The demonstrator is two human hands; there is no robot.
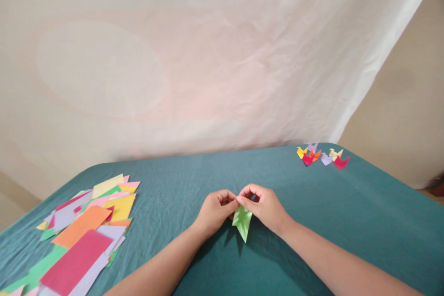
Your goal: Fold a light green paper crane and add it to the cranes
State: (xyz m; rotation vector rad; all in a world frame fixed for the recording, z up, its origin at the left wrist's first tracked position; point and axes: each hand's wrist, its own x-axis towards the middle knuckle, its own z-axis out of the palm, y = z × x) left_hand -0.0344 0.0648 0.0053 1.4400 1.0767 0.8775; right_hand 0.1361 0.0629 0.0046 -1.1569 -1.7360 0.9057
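Reaches in with both forearms from the near edge and pinches the top of a folded green paper (242,222) between left hand (215,210) and right hand (265,206), fingers of each closed tight on it. Holds it just below and between the hands, tip pointing toward the camera, low at the teal surface (347,222), well apart from loose coloured sheets (83,231) on the left and small folded cranes (322,155) on the far right

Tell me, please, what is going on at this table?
A person pinches the upper end of a green folded paper with the left hand and the right hand, over the teal tablecloth. Loose coloured sheets lie spread at the left; a few small folded paper figures sit at the far right.
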